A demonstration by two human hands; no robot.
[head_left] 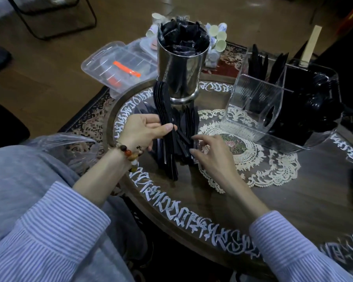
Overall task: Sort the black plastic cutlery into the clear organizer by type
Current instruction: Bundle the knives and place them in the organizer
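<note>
Round and lettered at its rim, the table (192, 202) carries loose black cutlery (189, 121) near its far-left edge. A stacked bundle (165, 127) is gripped in the left hand (143, 129), apparently gathered by type; the right hand (209, 148), unclenched, is extended toward the pile. The clear organizer (277, 110) is stood at the far-right edge.

The bare table top (222, 200) in front of the person lies open, with free room right of the right hand (210, 153) across the lace doily (251, 159) up to the clear organizer (273, 106). Behind the loose cutlery pile (185, 123) the tall steel canister (181, 64) blocks a straight reach forward. The left hand (141, 131) and its bundle of knives (165, 127) crowd the pile's left side.
</note>
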